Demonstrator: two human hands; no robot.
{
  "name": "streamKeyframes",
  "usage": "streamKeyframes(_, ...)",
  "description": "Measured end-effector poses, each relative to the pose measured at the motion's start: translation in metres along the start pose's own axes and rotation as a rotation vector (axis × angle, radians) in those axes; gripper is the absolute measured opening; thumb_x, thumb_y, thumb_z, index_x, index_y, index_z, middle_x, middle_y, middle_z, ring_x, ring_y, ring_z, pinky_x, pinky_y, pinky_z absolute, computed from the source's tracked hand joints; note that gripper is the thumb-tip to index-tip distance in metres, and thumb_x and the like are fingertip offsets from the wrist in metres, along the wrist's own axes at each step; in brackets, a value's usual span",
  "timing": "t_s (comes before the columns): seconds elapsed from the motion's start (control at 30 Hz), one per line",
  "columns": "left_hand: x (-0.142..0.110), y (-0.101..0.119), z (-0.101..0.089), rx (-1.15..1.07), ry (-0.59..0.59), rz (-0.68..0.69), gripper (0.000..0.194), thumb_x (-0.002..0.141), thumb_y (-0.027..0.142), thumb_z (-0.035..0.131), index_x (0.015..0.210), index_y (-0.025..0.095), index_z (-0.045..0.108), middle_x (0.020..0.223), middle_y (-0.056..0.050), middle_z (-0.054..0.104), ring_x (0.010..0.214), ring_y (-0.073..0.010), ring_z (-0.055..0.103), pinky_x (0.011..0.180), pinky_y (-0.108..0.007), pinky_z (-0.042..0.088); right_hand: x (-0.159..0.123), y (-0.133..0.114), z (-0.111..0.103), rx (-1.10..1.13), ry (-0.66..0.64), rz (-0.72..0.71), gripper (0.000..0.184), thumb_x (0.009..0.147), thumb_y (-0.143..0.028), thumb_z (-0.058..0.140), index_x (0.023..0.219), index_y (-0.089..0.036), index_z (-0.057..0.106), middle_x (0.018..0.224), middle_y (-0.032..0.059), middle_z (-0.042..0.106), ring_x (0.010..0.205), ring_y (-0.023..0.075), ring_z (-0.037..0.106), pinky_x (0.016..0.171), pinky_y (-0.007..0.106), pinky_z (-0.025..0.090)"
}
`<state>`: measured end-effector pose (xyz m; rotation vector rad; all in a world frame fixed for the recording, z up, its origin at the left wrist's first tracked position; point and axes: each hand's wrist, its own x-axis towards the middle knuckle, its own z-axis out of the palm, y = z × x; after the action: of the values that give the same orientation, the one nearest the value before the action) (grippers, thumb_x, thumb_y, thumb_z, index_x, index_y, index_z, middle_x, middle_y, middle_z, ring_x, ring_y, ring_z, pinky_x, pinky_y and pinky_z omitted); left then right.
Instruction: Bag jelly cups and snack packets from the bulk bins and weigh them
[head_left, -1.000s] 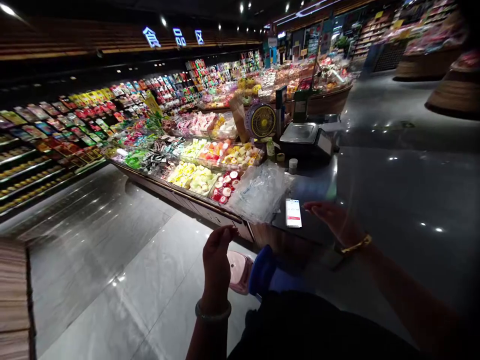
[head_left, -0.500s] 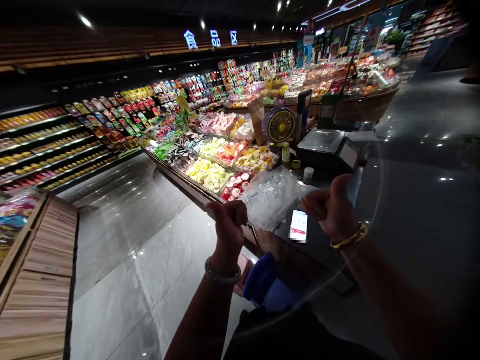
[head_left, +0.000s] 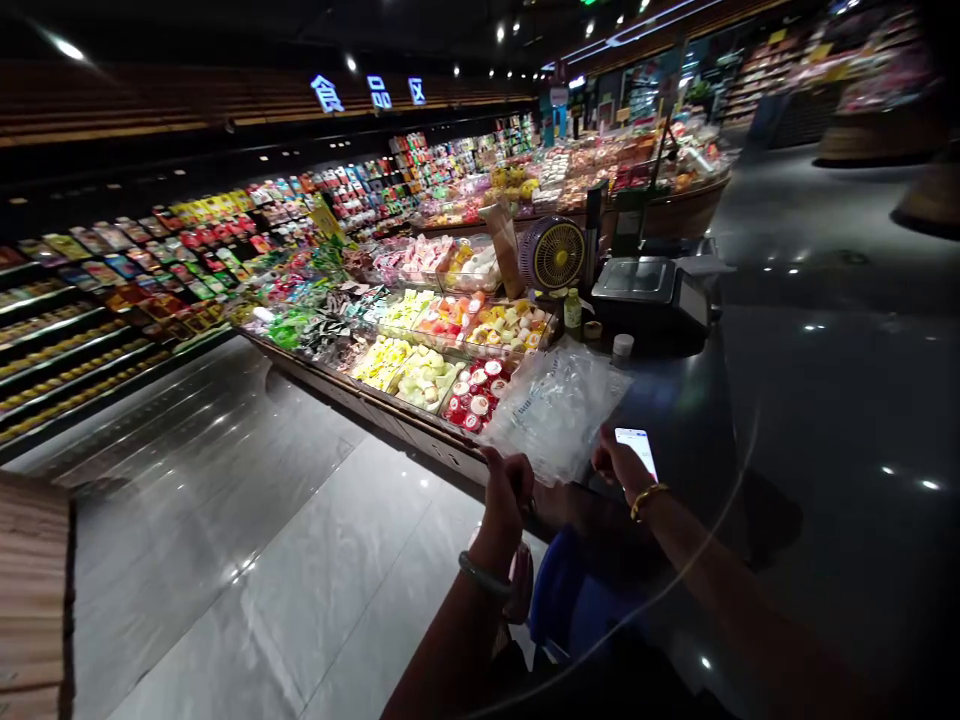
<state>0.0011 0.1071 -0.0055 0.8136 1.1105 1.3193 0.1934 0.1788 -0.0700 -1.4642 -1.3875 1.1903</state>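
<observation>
My left hand (head_left: 508, 495), with a pale bangle at the wrist, is closed with the thumb raised, in front of the counter's near edge. Nothing shows in its fingers. My right hand (head_left: 624, 464), wearing a gold bracelet, is low over the counter with its fingers curled and nothing visible in them. It lies between a clear plastic bag (head_left: 559, 405) and a lit phone (head_left: 637, 452), partly covering the phone. Whether its fingertips touch the bag's edge, I cannot tell.
Trays of wrapped sweets (head_left: 427, 375) fill the display left of the bag. Behind it stand a fan (head_left: 556, 253), a small bottle (head_left: 572, 308), a white-capped jar (head_left: 622, 346) and a weighing scale (head_left: 637, 280). A blue bin (head_left: 555, 590) stands below the counter.
My right hand has come down and left to the counter beside the phone. My left hand has moved right and lower in view, still closed. The camera has turned right.
</observation>
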Motion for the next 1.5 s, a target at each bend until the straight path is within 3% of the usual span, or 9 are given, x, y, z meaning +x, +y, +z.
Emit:
streamKeyframes(0.1, 0.000, -0.024, -0.053, 0.007, -0.057, -0.187, 0.085, 0.067, 0.097, 0.025, 0.053, 0.017, 0.051, 0.045, 0.004, 0.033, 0.044, -0.0079, 0.022, 0.050, -0.029, 0.007, 0.015, 0.028, 0.052, -0.171, 0.205, 0.030, 0.049, 0.077, -0.070, 0.054, 0.075, -0.022, 0.061, 0.091, 0.0140, 0.068, 0.092, 0.0308, 0.061, 0.079, 0.045, 0.048)
streamKeyframes(0.27, -0.004, -0.056, -0.146, 0.008, -0.098, -0.442, 0.088, 0.062, 0.100, 0.023, 0.053, 0.018, 0.053, 0.043, 0.002, 0.036, 0.041, -0.0081, 0.024, 0.048, -0.028, 0.009, 0.050, 0.046, 0.122, -0.701, 0.314, -0.093, 0.044, 0.075, -0.043, 0.069, 0.114, -0.020, 0.064, 0.144, 0.0140, 0.052, 0.142, 0.0327, 0.032, 0.118, 0.053, 0.016)
streamKeyframes(0.4, -0.005, -0.071, -0.215, 0.030, -0.105, -0.564, 0.091, 0.057, 0.102, 0.026, 0.053, 0.017, 0.056, 0.041, 0.001, 0.040, 0.038, -0.0079, 0.027, 0.047, -0.028, 0.007, 0.079, 0.051, 0.149, -0.989, 0.328, -0.071, 0.039, 0.079, -0.032, 0.068, 0.115, -0.018, 0.067, 0.139, 0.0160, 0.057, 0.142, 0.0330, 0.032, 0.118, 0.058, 0.007)
streamKeyframes(0.67, -0.005, -0.055, -0.309, 0.042, -0.118, -0.586, 0.089, 0.048, 0.103, 0.033, 0.053, 0.018, 0.059, 0.037, 0.001, 0.040, 0.033, -0.0075, 0.027, 0.041, -0.027, 0.012, 0.090, 0.038, 0.156, -0.959, 0.385, -0.039, 0.014, 0.081, -0.022, 0.059, 0.069, -0.022, 0.066, 0.088, 0.0091, 0.073, 0.100, 0.0280, 0.059, 0.104, 0.053, 0.030)
streamKeyframes(0.83, 0.002, -0.047, -0.310, 0.054, -0.126, -0.548, 0.086, 0.056, 0.099, 0.038, 0.059, 0.017, 0.061, 0.041, 0.001, 0.045, 0.034, -0.0074, 0.030, 0.040, -0.025, 0.017, 0.086, 0.011, 0.143, -0.899, 0.566, -0.014, 0.022, 0.087, -0.028, 0.046, 0.082, -0.017, 0.065, 0.087, 0.0151, 0.071, 0.089, 0.0278, 0.061, 0.094, 0.048, 0.041)
streamKeyframes(1.0, -0.002, -0.026, -0.273, 0.065, -0.103, -0.449, 0.064, 0.064, 0.076, 0.071, 0.088, 0.017, 0.064, 0.070, -0.001, 0.061, 0.050, -0.0097, 0.050, 0.047, -0.024, 0.037, 0.004, -0.047, 0.156, -0.742, 0.653, -0.333, 0.023, 0.095, -0.033, 0.039, 0.096, -0.022, 0.060, 0.102, 0.0133, 0.069, 0.105, 0.0297, 0.062, 0.102, 0.047, 0.043)
streamKeyframes(1.13, -0.021, -0.001, -0.243, 0.072, -0.050, -0.284, 0.090, 0.059, 0.049, 0.089, 0.134, 0.027, 0.045, 0.120, -0.010, 0.059, 0.083, -0.0182, 0.063, 0.064, -0.030, 0.053, -0.091, -0.080, 0.206, -0.598, 0.370, -0.563, 0.014, 0.092, -0.031, 0.048, 0.094, -0.037, 0.060, 0.090, 0.0069, 0.071, 0.092, 0.0355, 0.067, 0.088, 0.055, 0.049)
streamKeyframes(1.23, -0.043, 0.010, -0.237, 0.046, -0.015, -0.285, 0.107, 0.057, 0.044, 0.090, 0.145, 0.028, 0.031, 0.120, -0.013, 0.060, 0.081, -0.0203, 0.065, 0.065, -0.032, 0.054, -0.136, -0.085, 0.235, -0.512, 0.156, -0.576, 0.015, 0.094, -0.031, 0.045, 0.090, -0.033, 0.060, 0.079, 0.0052, 0.069, 0.072, 0.0293, 0.067, 0.067, 0.045, 0.052)
streamKeyframes(1.5, -0.118, 0.028, -0.232, -0.082, -0.179, -0.340, 0.147, 0.059, 0.037, 0.092, 0.155, 0.031, -0.020, 0.134, -0.016, 0.058, 0.110, -0.0305, 0.065, 0.092, -0.042, 0.051, -0.152, -0.075, 0.253, -0.394, -0.148, -0.442, 0.018, 0.097, -0.031, 0.042, 0.090, -0.024, 0.057, 0.074, 0.0033, 0.067, 0.064, 0.0200, 0.064, 0.059, 0.030, 0.043)
